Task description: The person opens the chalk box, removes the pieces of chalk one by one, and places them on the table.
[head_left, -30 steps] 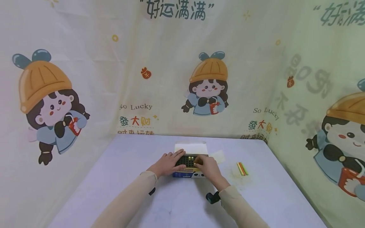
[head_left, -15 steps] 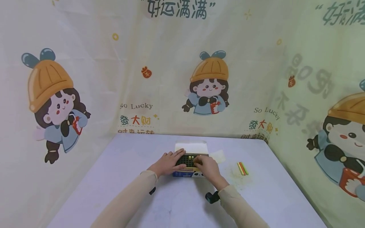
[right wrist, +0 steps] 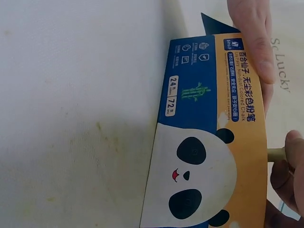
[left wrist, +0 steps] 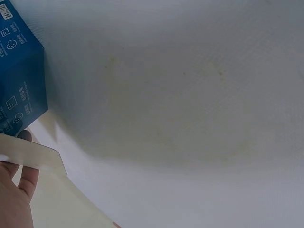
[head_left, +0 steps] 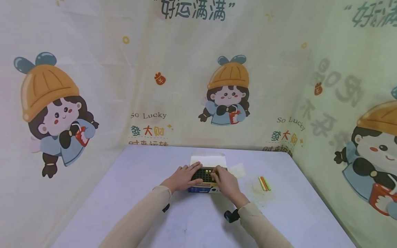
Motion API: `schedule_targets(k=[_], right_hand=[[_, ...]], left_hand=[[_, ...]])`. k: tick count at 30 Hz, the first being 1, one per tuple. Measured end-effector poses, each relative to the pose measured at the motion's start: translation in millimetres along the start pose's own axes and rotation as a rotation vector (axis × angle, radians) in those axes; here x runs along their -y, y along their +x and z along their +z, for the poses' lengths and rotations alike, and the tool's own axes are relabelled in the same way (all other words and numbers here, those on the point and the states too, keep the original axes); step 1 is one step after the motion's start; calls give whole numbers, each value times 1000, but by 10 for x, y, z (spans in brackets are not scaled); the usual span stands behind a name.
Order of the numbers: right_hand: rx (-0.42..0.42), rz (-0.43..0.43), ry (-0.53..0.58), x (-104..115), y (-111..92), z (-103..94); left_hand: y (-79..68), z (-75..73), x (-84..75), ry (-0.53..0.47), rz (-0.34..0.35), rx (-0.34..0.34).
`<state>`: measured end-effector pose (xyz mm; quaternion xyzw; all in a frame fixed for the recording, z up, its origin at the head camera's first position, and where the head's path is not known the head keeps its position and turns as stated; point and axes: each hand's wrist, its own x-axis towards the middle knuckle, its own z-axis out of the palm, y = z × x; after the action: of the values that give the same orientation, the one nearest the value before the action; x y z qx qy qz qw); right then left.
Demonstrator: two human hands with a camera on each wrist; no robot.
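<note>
A chalk box [head_left: 198,189] with a panda on its front stands on the table, lid raised at the back. Its top shows a black holder [head_left: 201,175] with rows of holes, and a few pale chalk ends stick up near its back. My left hand [head_left: 182,178] holds the box at its left end, thumb along the front edge; in the left wrist view its fingers [left wrist: 29,178] lie about a white flap [left wrist: 35,154]. With thumb and fingertips, my right hand [head_left: 227,181] pinches a pale yellowish chalk stick [right wrist: 276,155] over the right part of the holder. Its lower end is hidden behind the box edge.
Several loose chalk sticks [head_left: 264,184], yellow, orange and green, lie on the table to the right, with yellowish dust around them. A pale translucent sheet [head_left: 237,170] lies behind the right hand. Printed cloth [head_left: 186,86] hangs behind the table [head_left: 149,165] and at its sides.
My right hand's fingers have lifted slightly at the holder, its knuckles now a little higher. The left hand and the box have stayed in place.
</note>
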<state>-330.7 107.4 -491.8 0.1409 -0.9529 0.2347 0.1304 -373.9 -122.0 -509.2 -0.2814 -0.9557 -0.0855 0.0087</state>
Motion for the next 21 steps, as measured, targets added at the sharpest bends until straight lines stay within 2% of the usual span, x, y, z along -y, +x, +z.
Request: schedule_targets(k=[4,14,21], right_hand=[[8,31,65,-11,-3,-21],[11,-16,101,-75,1,-33],[15,-16,123,-104,7,-37]], left_hand=[[8,12,7,-18,4,3],[27,15,12,-6,-12,5],[40,36,9,-6,-12,4]])
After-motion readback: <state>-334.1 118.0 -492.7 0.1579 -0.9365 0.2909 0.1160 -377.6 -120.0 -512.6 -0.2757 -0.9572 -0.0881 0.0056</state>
